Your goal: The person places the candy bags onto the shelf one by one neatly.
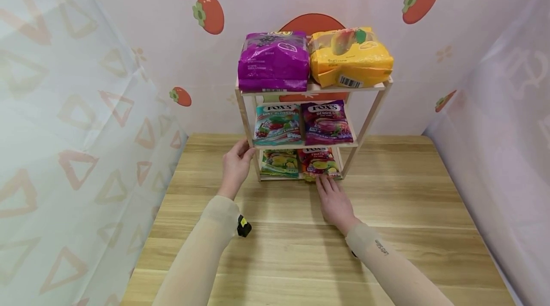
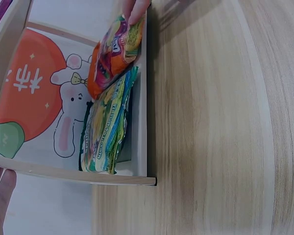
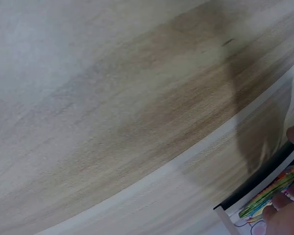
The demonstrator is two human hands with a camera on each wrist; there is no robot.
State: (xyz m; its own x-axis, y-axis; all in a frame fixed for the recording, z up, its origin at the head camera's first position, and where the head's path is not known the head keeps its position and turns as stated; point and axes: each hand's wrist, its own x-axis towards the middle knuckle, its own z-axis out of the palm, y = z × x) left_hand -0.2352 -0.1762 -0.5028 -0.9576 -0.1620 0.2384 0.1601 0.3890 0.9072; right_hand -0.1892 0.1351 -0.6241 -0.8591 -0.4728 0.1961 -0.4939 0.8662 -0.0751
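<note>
A small wooden rack point(image 1: 365, 120) with three shelves stands on the table. My left hand point(image 1: 236, 165) holds its left post, thumb and fingertips at the wood; fingers point(image 2: 2, 196) show beside that post in the left wrist view. My right hand point(image 1: 337, 203) reaches to the bottom shelf. Its extended fingers press the lower front of a red-orange Fox's Fruits candy bag point(image 1: 319, 159), seen also in the left wrist view. To the left of that bag leans a green-yellow candy bag point(image 1: 279, 163), its side facing the left wrist camera.
On the middle shelf lie a teal Mint Blossom bag point(image 1: 278, 124) and a purple Berries bag point(image 1: 326, 122). The top shelf carries a large purple bag point(image 1: 273, 61) and a large yellow bag point(image 1: 351, 58). Behind the rack hangs a printed cloth backdrop point(image 1: 163, 34).
</note>
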